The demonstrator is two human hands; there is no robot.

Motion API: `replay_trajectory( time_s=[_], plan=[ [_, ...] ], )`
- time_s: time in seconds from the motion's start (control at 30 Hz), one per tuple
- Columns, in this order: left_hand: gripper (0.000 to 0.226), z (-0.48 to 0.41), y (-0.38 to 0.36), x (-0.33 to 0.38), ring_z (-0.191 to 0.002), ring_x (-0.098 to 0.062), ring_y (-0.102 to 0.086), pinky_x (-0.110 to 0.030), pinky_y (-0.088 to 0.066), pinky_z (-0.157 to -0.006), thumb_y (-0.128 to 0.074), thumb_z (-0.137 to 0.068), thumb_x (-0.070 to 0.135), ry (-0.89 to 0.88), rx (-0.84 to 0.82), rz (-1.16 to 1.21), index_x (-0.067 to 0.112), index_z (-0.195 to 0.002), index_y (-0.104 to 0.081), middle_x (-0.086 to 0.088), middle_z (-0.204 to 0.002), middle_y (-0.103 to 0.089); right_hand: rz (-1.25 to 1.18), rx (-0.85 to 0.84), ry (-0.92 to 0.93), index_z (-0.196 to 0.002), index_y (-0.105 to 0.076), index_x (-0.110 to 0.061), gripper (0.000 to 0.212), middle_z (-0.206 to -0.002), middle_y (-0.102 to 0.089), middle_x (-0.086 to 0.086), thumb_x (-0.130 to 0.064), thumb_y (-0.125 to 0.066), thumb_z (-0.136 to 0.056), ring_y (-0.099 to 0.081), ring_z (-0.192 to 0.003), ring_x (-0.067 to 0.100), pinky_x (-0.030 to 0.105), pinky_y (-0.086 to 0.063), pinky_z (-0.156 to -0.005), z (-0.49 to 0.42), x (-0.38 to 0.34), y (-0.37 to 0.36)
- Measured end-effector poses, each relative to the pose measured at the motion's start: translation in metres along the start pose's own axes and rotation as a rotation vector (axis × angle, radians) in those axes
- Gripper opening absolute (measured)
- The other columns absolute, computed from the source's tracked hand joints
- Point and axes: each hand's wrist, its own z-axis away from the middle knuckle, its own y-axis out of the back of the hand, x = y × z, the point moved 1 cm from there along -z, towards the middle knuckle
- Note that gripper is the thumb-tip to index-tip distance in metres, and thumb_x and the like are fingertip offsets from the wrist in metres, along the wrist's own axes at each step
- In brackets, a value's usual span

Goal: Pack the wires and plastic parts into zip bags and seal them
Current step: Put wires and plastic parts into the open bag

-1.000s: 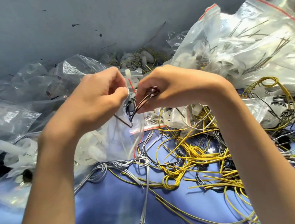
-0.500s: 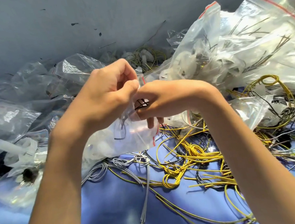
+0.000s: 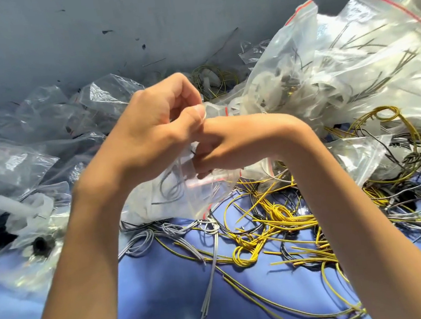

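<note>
I am pinching the upper lip of a zip bag (image 3: 182, 197) with the left hand (image 3: 158, 128), thumb and forefinger pressed together on the plastic just above the centre of the frame. I am working the right hand (image 3: 234, 148) into the bag's mouth from the right. Its fingers are curling inside the plastic, and a dark wire (image 3: 171, 184) is looping in the bag just beside them, but I cannot tell whether they are gripping that wire or only pushing it down. The bag is hanging between the two hands at centre frame, its red-edged mouth open and not yet pressed closed, so I am judging this bag to be at the filling step with sealing to come. Across the upper right, filled bags (image 3: 353, 75) are piling up, which suggests a fair share is packed. Much is waiting, though: yellow wires (image 3: 280, 217) are tangling across the blue cloth (image 3: 156, 306) at lower right, grey wires (image 3: 211, 262) are trailing down the middle, and a white plastic part (image 3: 15, 207) is lying among limp bags (image 3: 6, 168) at the left.
</note>
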Motion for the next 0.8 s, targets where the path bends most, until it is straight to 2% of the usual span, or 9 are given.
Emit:
replay_trajectory(
  time_s=[0.07,0.13,0.2,0.3,0.4,0.5,0.57,0.67,0.8],
  plan=[
    [0.008,0.000,0.001,0.000,-0.059,-0.014,-0.043,-0.029,-0.036,-0.057,-0.049,-0.080,0.025,0.002,0.007,-0.002,0.021,-0.074,-0.049,0.001,-0.062,-0.051,0.123,-0.042,-0.054,-0.100,-0.055,-0.011,0.009,-0.077,-0.065,-0.011,-0.018,-0.051,-0.096,-0.068,-0.076,0.007,0.023,-0.053,-0.069,-0.002,0.002,-0.002],
    [0.008,0.001,0.000,0.000,-0.058,-0.015,-0.043,-0.030,-0.036,-0.056,-0.049,-0.081,0.025,0.005,0.006,0.010,0.020,-0.073,-0.049,0.000,-0.060,-0.050,0.149,-0.145,-0.177,-0.091,-0.050,-0.009,0.012,-0.082,-0.064,0.001,-0.019,-0.049,-0.098,-0.071,-0.082,0.022,0.037,-0.058,-0.076,-0.002,0.004,-0.007],
    [0.009,0.000,-0.001,0.000,-0.057,-0.014,-0.043,-0.029,-0.036,-0.056,-0.049,-0.081,0.024,0.011,-0.004,0.015,0.020,-0.073,-0.049,0.001,-0.059,-0.050,0.149,-0.188,-0.254,-0.086,-0.048,-0.012,0.017,-0.081,-0.064,0.000,-0.025,-0.054,-0.095,-0.070,-0.075,0.019,0.033,-0.059,-0.067,-0.002,0.004,-0.009],
    [0.009,0.000,-0.002,-0.001,-0.056,-0.011,-0.042,-0.024,-0.035,-0.053,-0.049,-0.081,0.025,0.011,-0.008,0.001,0.019,-0.074,-0.049,0.003,-0.059,-0.050,0.244,-0.156,-0.204,-0.097,-0.051,-0.013,0.024,-0.094,-0.071,0.003,-0.030,-0.065,-0.088,-0.068,-0.072,0.013,0.027,-0.055,-0.064,-0.002,0.003,-0.004],
    [0.008,-0.001,0.000,-0.002,-0.056,-0.010,-0.042,-0.022,-0.035,-0.054,-0.049,-0.081,0.026,0.022,0.016,-0.019,0.022,-0.074,-0.050,0.004,-0.060,-0.051,0.236,-0.004,-0.098,-0.112,-0.052,-0.011,0.025,-0.098,-0.069,0.003,-0.012,-0.062,-0.089,-0.069,-0.073,0.014,0.021,-0.054,-0.064,-0.004,0.002,0.000],
    [0.008,-0.001,0.003,-0.003,-0.061,-0.014,-0.046,-0.030,-0.039,-0.060,-0.049,-0.081,0.025,0.026,0.065,-0.026,0.021,-0.074,-0.050,0.001,-0.063,-0.052,0.055,0.097,0.014,-0.099,-0.054,-0.014,0.020,-0.087,-0.065,-0.007,0.004,-0.052,-0.090,-0.063,-0.065,0.000,0.016,-0.054,-0.066,-0.003,-0.002,0.002],
    [0.009,-0.002,0.005,-0.004,-0.060,-0.015,-0.045,-0.030,-0.039,-0.060,-0.049,-0.080,0.026,0.031,0.102,-0.016,0.020,-0.074,-0.049,0.000,-0.063,-0.052,0.108,0.021,0.019,-0.094,-0.060,-0.012,0.018,-0.076,-0.066,-0.010,0.002,-0.050,-0.091,-0.057,-0.060,-0.002,0.014,-0.049,-0.064,-0.002,-0.002,0.001],
    [0.009,-0.001,0.003,-0.004,-0.058,-0.014,-0.046,-0.028,-0.039,-0.060,-0.051,-0.080,0.027,0.047,0.142,-0.021,0.020,-0.073,-0.049,0.002,-0.061,-0.052,0.332,-0.140,-0.038,-0.110,-0.064,-0.004,0.023,-0.078,-0.060,0.001,-0.009,-0.049,-0.093,-0.049,-0.066,0.005,0.026,-0.043,-0.067,-0.002,0.003,-0.003],
    [0.011,-0.001,-0.002,-0.005,-0.057,-0.011,-0.047,-0.022,-0.039,-0.057,-0.059,-0.084,0.023,0.051,0.162,-0.066,0.020,-0.075,-0.052,0.003,-0.063,-0.053,0.124,-0.087,-0.136,-0.112,-0.069,-0.013,0.025,-0.095,-0.071,-0.005,-0.014,-0.050,-0.097,-0.064,-0.078,-0.003,0.018,-0.052,-0.080,0.011,0.008,0.011]
  ],
)
